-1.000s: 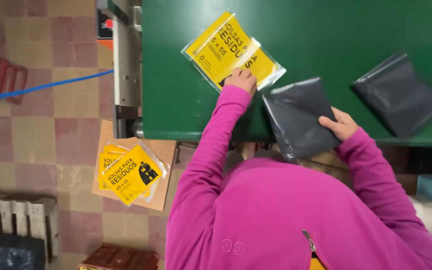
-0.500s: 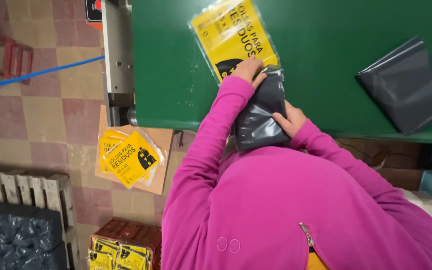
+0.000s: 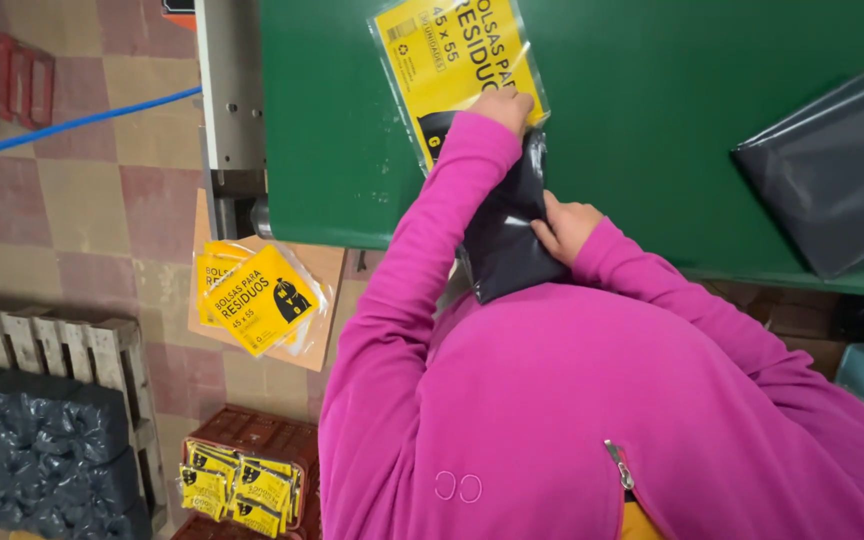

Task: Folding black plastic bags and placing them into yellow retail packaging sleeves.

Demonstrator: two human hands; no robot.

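Lying on the green table (image 3: 652, 120), a yellow packet (image 3: 452, 60) is pinched by the left hand (image 3: 502, 105); just below it, a dark folded bag (image 3: 507, 235) is gripped by the right hand (image 3: 564, 225).

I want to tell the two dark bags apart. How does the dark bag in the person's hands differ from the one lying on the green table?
The held dark bag is folded narrow and gripped by the right hand; the loose dark bag lies flat, spread wide, untouched. The held one hangs over the table edge; the loose one rests fully on it. Both are dark grey plastic.
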